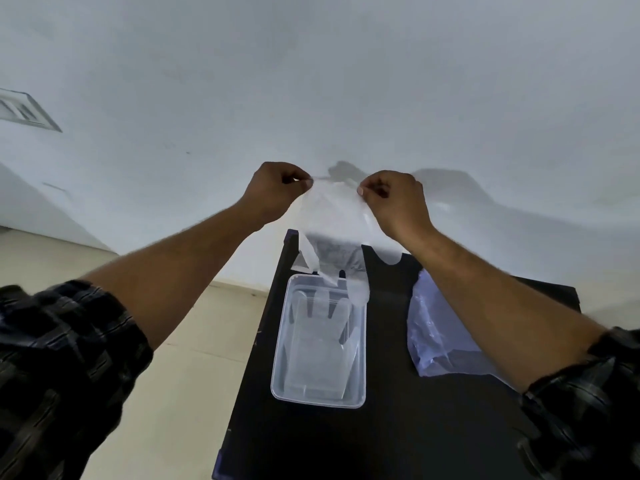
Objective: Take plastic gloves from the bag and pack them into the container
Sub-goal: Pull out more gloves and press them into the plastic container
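Observation:
A clear plastic glove (pixel 333 223) hangs in the air above the far end of the table, stretched by its cuff. My left hand (pixel 273 192) pinches the cuff's left corner and my right hand (pixel 394 202) pinches the right corner. The glove's fingers dangle down to the far rim of a clear rectangular container (pixel 277 358) on the black table. At least one flat glove (pixel 320 344) lies inside that container. A pale blue plastic bag (pixel 440 327) lies on the table to the container's right, partly hidden by my right forearm.
The black table (pixel 398 427) is narrow, with its left edge just beside the container and beige floor (pixel 180 375) beyond. A white wall (pixel 311 98) stands close behind the table's far end.

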